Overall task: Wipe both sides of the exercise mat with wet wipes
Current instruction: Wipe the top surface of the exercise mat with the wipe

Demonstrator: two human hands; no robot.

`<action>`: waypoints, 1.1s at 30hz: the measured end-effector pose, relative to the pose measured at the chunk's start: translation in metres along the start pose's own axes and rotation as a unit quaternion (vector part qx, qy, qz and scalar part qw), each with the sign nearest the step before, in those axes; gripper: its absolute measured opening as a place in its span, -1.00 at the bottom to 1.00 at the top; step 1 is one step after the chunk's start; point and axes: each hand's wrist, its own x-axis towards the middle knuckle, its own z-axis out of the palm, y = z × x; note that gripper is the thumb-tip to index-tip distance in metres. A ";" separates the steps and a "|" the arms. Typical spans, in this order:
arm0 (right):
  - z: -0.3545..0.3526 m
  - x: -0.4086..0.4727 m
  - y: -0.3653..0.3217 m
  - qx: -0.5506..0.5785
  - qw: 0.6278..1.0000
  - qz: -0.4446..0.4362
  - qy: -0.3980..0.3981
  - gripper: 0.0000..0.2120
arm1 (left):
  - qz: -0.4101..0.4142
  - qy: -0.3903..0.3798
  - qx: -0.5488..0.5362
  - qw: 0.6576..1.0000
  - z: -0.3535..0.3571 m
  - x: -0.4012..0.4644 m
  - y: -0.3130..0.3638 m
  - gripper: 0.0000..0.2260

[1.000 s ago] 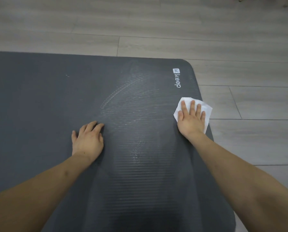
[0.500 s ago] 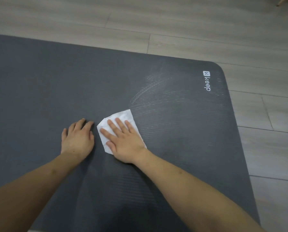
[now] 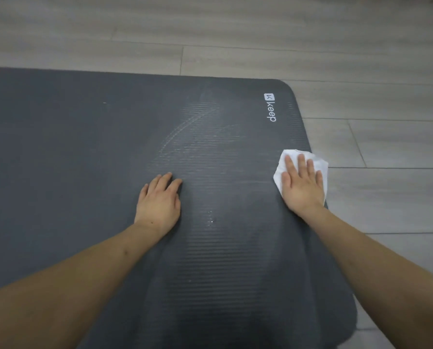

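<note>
A dark grey ribbed exercise mat (image 3: 84, 152) lies flat on the floor, its white "keep" logo (image 3: 270, 107) near the far right corner. Faint curved wet streaks and small droplets mark the middle of the mat. My right hand (image 3: 301, 185) presses flat on a white wet wipe (image 3: 281, 167) at the mat's right edge, and part of the wipe hangs over onto the floor. My left hand (image 3: 158, 201) rests palm down on the mat's middle, fingers together, with nothing under it.
Light grey wood-plank floor (image 3: 386, 147) surrounds the mat beyond its far and right edges. The mat's near right corner (image 3: 346, 321) curves up slightly.
My right hand slid the wipe left to beside my left hand, then back right to the mat's edge. My left hand stayed planted on the mat.
</note>
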 end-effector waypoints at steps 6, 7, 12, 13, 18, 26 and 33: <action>0.002 -0.017 0.004 0.012 0.998 0.065 -0.001 -0.44 | 0.024 -0.003 -0.004 1.000 0.009 -0.008 0.025 -0.60; 0.003 -0.018 -0.002 0.008 0.998 0.066 -0.002 -0.44 | 0.018 0.001 -0.009 1.000 0.007 -0.009 0.021 -0.61; 0.018 -0.034 -0.065 -0.010 1.000 -0.018 -0.003 -0.43 | -0.033 0.033 -0.015 0.999 -0.008 -0.027 -0.026 -0.64; 0.022 -0.037 -0.085 -0.014 0.999 -0.047 -0.007 -0.43 | -0.044 0.036 -0.012 0.998 -0.010 -0.033 -0.039 -0.64; 0.047 -0.069 -0.204 -0.039 0.972 -0.230 -0.040 -0.43 | -0.133 0.036 -0.003 0.990 -0.016 -0.068 -0.102 -0.64; 0.074 -0.128 -0.271 -0.056 0.880 -0.464 -0.082 -0.46 | -0.144 0.033 0.011 0.989 -0.022 -0.096 -0.135 -0.61; 0.050 -0.064 -0.219 -0.039 0.922 -0.379 -0.068 -0.47 | -0.119 0.045 -0.002 0.992 -0.020 -0.063 -0.098 -0.66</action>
